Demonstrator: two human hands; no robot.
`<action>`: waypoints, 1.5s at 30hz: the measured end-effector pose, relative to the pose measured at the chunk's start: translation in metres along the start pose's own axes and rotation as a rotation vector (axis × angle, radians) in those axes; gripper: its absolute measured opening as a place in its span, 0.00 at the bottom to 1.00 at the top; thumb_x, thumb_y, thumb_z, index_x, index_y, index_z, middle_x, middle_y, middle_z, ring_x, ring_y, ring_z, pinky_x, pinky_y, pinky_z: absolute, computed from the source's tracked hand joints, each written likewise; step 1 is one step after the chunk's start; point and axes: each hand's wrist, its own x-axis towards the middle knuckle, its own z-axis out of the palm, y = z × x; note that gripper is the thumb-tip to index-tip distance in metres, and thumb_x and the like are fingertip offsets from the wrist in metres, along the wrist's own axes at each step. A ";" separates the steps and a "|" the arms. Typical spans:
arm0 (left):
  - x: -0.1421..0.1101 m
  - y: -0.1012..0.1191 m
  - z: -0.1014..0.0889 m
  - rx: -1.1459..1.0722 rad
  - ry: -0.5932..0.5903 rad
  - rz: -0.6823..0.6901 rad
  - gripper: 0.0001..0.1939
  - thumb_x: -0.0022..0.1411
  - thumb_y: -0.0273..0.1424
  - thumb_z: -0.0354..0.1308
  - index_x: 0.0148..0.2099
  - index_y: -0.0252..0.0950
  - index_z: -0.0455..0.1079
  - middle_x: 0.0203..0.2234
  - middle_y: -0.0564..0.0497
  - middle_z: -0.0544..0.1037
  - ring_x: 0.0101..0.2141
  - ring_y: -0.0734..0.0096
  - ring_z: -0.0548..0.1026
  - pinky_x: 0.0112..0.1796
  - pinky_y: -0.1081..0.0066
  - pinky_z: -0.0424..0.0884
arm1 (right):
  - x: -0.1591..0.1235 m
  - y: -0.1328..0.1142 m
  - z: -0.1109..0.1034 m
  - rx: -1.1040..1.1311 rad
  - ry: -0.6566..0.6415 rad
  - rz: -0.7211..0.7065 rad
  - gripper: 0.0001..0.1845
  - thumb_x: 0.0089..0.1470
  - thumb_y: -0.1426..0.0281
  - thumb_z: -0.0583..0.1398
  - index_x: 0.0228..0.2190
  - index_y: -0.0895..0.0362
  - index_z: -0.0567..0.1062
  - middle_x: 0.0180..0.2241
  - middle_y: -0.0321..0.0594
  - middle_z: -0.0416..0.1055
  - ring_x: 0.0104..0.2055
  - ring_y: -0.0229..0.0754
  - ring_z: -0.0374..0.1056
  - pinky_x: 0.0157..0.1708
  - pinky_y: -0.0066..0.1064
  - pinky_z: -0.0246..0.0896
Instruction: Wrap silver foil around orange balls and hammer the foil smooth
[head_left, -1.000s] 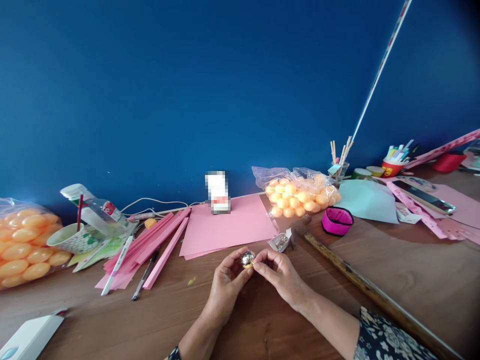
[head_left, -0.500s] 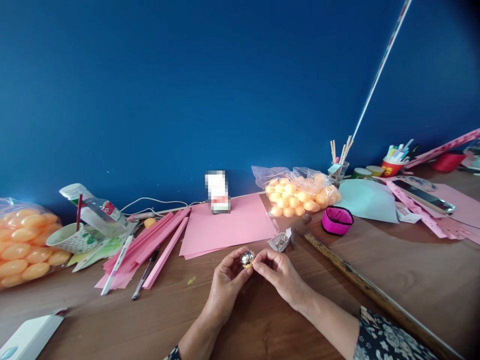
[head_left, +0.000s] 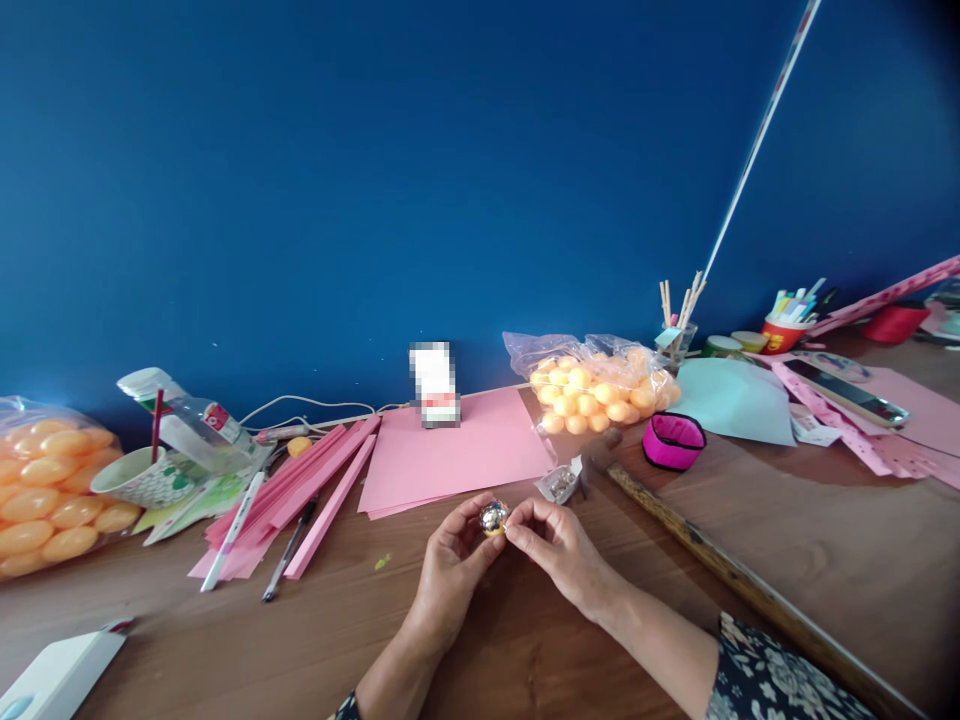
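Note:
Between the fingers and thumb of my left hand point(head_left: 459, 548) is a small shiny silver ball point(head_left: 494, 516), with a yellowish lower edge. My right hand point(head_left: 553, 548) is pinched at the ball's right side; whatever lies between its thumb and forefinger is too small to make out. Both hands are raised over the front of the brown wooden table point(head_left: 517, 670). Just beyond them lies a small clear packet point(head_left: 559, 482) with little shiny pieces inside. Sheets of pink paper point(head_left: 450, 455) lie behind the hands.
Bags of orange balls point(head_left: 600, 392) stand at the back and far left. On the left are pink strips point(head_left: 300, 480), pens, a paper cup point(head_left: 135, 476) and a plastic bottle point(head_left: 202, 420). To the right lie a magenta band point(head_left: 673, 442), a long wooden stick point(head_left: 682, 535) and a phone point(head_left: 847, 392).
Almost nothing differs. Both hands keep the same hold at the silver ball, and the whole view has shifted very slightly.

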 end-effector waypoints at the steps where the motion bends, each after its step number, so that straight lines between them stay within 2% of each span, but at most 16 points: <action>1: 0.000 0.000 0.000 0.000 -0.003 -0.001 0.23 0.45 0.28 0.66 0.46 0.36 0.70 0.42 0.46 0.76 0.44 0.60 0.72 0.47 0.63 0.66 | 0.000 0.000 0.000 0.001 -0.002 0.001 0.11 0.51 0.61 0.58 0.27 0.56 0.71 0.24 0.33 0.66 0.27 0.35 0.59 0.30 0.29 0.56; 5: 0.000 0.000 -0.001 0.004 -0.016 -0.025 0.27 0.47 0.27 0.65 0.51 0.36 0.66 0.44 0.44 0.75 0.45 0.60 0.72 0.48 0.62 0.65 | 0.000 -0.001 0.000 -0.002 -0.005 -0.004 0.11 0.51 0.61 0.58 0.26 0.56 0.71 0.24 0.33 0.66 0.27 0.35 0.59 0.30 0.29 0.56; 18: 0.000 0.001 0.000 0.025 0.009 -0.010 0.23 0.44 0.28 0.66 0.46 0.36 0.70 0.41 0.46 0.77 0.44 0.60 0.73 0.46 0.63 0.68 | 0.000 0.000 0.000 -0.006 0.004 -0.002 0.11 0.50 0.61 0.59 0.26 0.56 0.71 0.24 0.33 0.67 0.26 0.35 0.59 0.30 0.29 0.55; 38: 0.001 -0.005 -0.003 0.009 -0.023 -0.004 0.24 0.47 0.26 0.64 0.49 0.36 0.67 0.44 0.44 0.75 0.46 0.60 0.71 0.49 0.60 0.65 | 0.000 0.001 0.000 -0.021 -0.008 -0.011 0.10 0.51 0.63 0.58 0.27 0.57 0.71 0.23 0.32 0.65 0.26 0.34 0.57 0.29 0.27 0.54; 45: 0.001 -0.006 -0.004 -0.001 -0.022 -0.022 0.25 0.47 0.27 0.64 0.50 0.37 0.67 0.44 0.45 0.75 0.46 0.60 0.71 0.49 0.62 0.65 | 0.000 0.002 -0.001 -0.025 -0.009 -0.005 0.09 0.51 0.64 0.58 0.27 0.58 0.71 0.23 0.32 0.64 0.26 0.33 0.56 0.28 0.25 0.53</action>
